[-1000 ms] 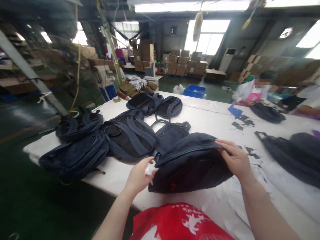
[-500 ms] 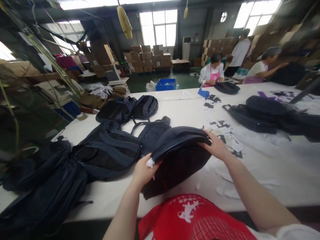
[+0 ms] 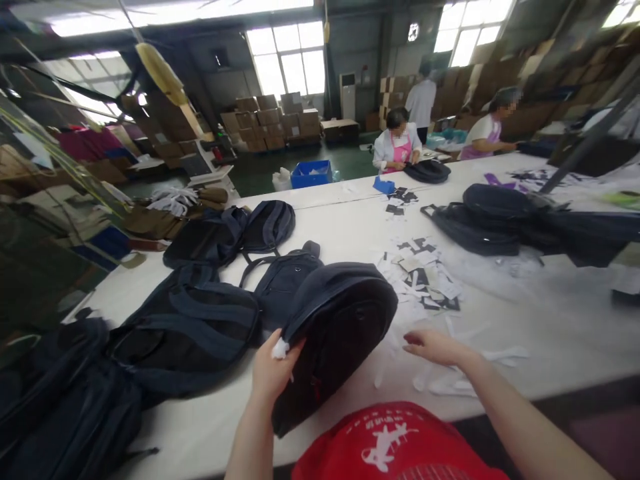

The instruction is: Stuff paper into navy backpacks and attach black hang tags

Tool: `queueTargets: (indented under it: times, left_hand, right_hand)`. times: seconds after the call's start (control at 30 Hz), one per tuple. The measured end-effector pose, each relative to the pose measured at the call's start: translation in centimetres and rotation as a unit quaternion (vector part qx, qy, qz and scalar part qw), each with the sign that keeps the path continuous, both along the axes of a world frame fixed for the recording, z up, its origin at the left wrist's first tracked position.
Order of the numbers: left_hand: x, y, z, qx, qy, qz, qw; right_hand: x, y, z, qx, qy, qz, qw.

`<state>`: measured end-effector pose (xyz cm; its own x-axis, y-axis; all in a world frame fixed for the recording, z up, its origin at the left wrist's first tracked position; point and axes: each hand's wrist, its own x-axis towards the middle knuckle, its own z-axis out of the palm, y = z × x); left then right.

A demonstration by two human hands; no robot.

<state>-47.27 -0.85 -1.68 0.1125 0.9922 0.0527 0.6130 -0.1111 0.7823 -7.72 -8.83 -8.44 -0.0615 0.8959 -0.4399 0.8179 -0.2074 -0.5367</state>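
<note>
A dark navy backpack (image 3: 345,327) stands tilted on the white table in front of me, its black inner side turned towards me. My left hand (image 3: 275,363) grips its edge at the lower left, fingers closed round the fabric. A small crumpled white piece (image 3: 280,348) sits at that hand's thumb. Off the bag's right side, my right hand (image 3: 433,345) hovers over the table, fingers loosely apart and holding nothing. Behind the held bag lies a smaller backpack (image 3: 285,280) with a top handle. To the left rests another backpack (image 3: 200,320), straps up.
More dark bags (image 3: 60,393) pile up at the left edge. Fabric and paper scraps (image 3: 425,277) lie right of centre, with white strips nearer me. Dark bags (image 3: 490,220) cover the right side. Across the table a person in a pink apron (image 3: 397,143) handles a dark piece.
My right hand has let go of the backpack's edge and moved down and to the right. The bag now stands more upright, still in my left hand. The view has shifted right.
</note>
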Motion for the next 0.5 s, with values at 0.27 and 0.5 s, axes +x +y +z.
queueTargets:
  times: [0.27,0.5]
  left_hand:
    - [1.2,-4.1,-0.9,-0.052,0.064,0.15,0.985]
    - [2.9,-5.8,0.1,-0.06,0.167,0.224,0.958]
  right_hand:
    - [10.1,-5.1,-5.0,-0.1,-0.039,-0.039,0.994]
    - [17.3,-10.0,-10.5,-0.253,0.039,-0.038,0.966]
